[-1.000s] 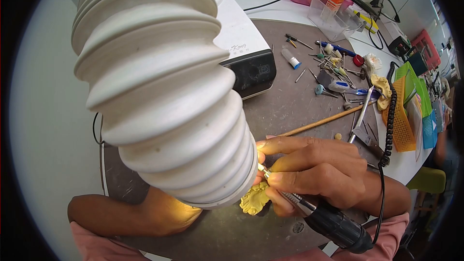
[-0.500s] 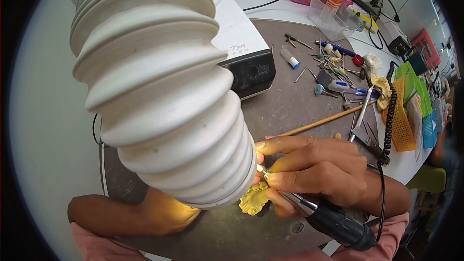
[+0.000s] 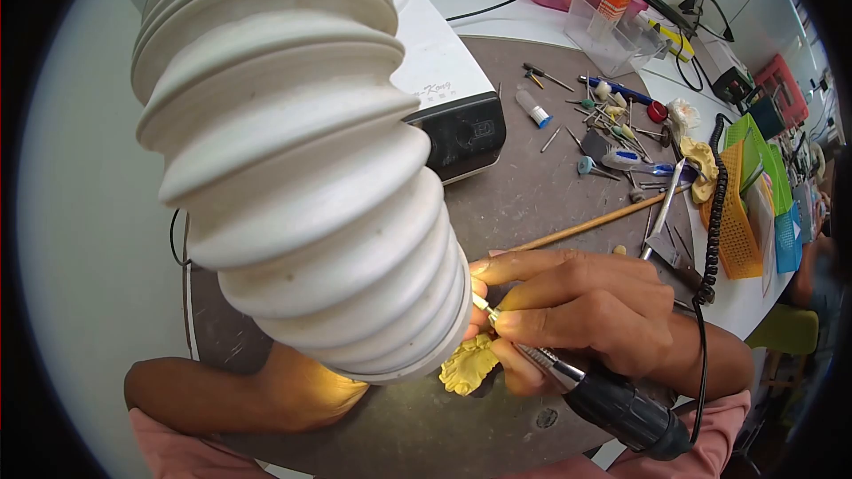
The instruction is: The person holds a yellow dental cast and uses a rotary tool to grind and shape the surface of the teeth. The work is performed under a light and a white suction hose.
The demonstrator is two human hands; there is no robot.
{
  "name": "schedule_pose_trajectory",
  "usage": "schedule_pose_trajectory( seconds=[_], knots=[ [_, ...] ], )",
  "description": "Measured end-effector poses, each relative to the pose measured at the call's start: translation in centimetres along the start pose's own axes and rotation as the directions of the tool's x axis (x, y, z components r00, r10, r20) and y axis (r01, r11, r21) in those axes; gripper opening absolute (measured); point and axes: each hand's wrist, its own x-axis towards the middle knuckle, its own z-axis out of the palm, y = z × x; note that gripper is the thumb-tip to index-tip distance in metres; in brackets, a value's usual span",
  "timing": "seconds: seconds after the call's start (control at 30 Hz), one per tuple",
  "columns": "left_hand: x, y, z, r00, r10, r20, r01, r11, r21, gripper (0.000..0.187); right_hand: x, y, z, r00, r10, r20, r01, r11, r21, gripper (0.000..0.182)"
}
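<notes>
black and silver, the handpiece (image 3: 621,412) sits in our right hand (image 3: 590,306), fingers wrapped narrow round its silver front, its black rear end toward the near right edge of the tabletop (image 3: 399,439). a white ribbed hose (image 3: 302,168) hides most of our left hand (image 3: 333,388), so we cannot tell what it grips. beside the hose's rim, toward the tabletop's near edge, we see a yellow cast (image 3: 468,365). small tools (image 3: 621,129) lie scattered along the far right edge.
</notes>
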Motion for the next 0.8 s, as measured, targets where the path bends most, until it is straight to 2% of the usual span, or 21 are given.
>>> schedule_pose_trajectory(
  seconds=[0.1, 0.2, 0.3, 0.37, 0.4, 0.47, 0.5, 0.53, 0.57, 0.6, 0.63, 0.67, 0.7, 0.73, 0.77, 0.8],
  knots=[
    [0.0, 0.2, 0.1, 0.999, -0.030, -0.029, 0.031, 0.999, 0.014, 0.022, -0.2, 0.0, 0.1, 1.000, 0.011, -0.012, -0.011, 1.000, -0.023, 0.028],
    [0.2, -0.1, 0.1, 0.997, 0.059, 0.048, -0.059, 0.998, -0.009, 0.021, -0.1, 0.1, 0.2, 1.000, -0.004, -0.019, 0.003, 0.999, -0.037, 0.027],
    [0.0, -0.1, 0.3, 0.999, 0.032, -0.030, -0.033, 0.998, -0.052, 0.021, -0.1, 0.0, 0.1, 1.000, -0.008, -0.012, 0.008, 0.999, -0.031, 0.026],
    [0.2, 0.0, 0.0, 0.987, 0.155, 0.045, -0.160, 0.910, 0.382, 0.022, 0.2, 0.1, 0.0, 1.000, 0.007, -0.001, -0.007, 1.000, -0.027, 0.026],
    [0.2, -0.3, -0.7, 0.987, 0.155, 0.045, -0.160, 0.911, 0.380, 0.022, 0.2, -0.1, -0.1, 0.999, 0.035, -0.006, -0.035, 0.999, -0.025, 0.025],
    [0.4, -0.8, -1.8, 0.982, 0.089, -0.165, -0.036, 0.954, 0.299, 0.021, 0.2, -0.1, -0.2, 0.998, 0.056, -0.013, -0.057, 0.998, -0.023, 0.025],
    [0.2, -0.9, -1.8, 0.982, 0.091, -0.164, -0.039, 0.953, 0.299, 0.021, 0.2, -0.1, -0.3, 0.998, 0.053, -0.043, -0.054, 0.998, -0.018, 0.023],
    [-0.2, -0.9, -1.8, 0.987, 0.034, -0.159, -0.037, 0.999, -0.014, 0.020, 0.3, -0.1, -0.4, 0.996, 0.050, -0.073, -0.052, 0.999, -0.013, 0.021],
    [-0.3, -0.8, -1.6, 0.991, -0.018, -0.136, -0.027, 0.945, -0.325, 0.019, 0.3, -0.1, -0.3, 0.996, 0.049, -0.071, -0.050, 0.999, -0.013, 0.021],
    [-0.3, -1.0, -2.2, 0.991, -0.017, -0.136, -0.029, 0.945, -0.326, 0.019, 0.2, -0.1, -0.1, 0.997, 0.017, -0.079, -0.019, 1.000, -0.022, 0.018],
    [-0.2, -1.4, -3.4, 0.992, 0.096, -0.086, -0.080, 0.982, 0.170, 0.040, 0.2, -0.1, 0.1, 0.996, -0.016, -0.086, 0.013, 0.999, -0.031, 0.016],
    [0.0, -1.3, -3.6, 0.985, 0.171, 0.012, -0.141, 0.772, 0.620, 0.061, 0.2, -0.1, 0.2, 0.996, -0.018, -0.085, 0.016, 0.999, -0.031, 0.016],
    [-0.1, -1.3, -3.6, 0.985, 0.174, 0.012, -0.143, 0.772, 0.620, 0.061, 0.2, -0.2, 0.3, 0.996, -0.062, -0.060, 0.061, 0.998, -0.026, 0.015],
    [-0.3, -1.1, -3.4, 0.954, 0.269, 0.135, -0.265, 0.535, 0.802, 0.054, 0.3, -0.2, 0.4, 0.994, -0.105, -0.036, 0.105, 0.994, -0.020, 0.015],
    [-0.4, -0.8, -3.0, 0.906, 0.320, 0.278, -0.362, 0.243, 0.900, 0.048, 0.3, -0.1, 0.4, 0.994, -0.107, -0.036, 0.106, 0.994, -0.021, 0.015],
    [-0.4, -0.5, -2.5, 0.905, 0.321, 0.279, -0.363, 0.242, 0.900, 0.048, 0.3, -0.1, 0.3, 0.994, -0.111, -0.020, 0.111, 0.993, -0.034, 0.014]
  ],
)
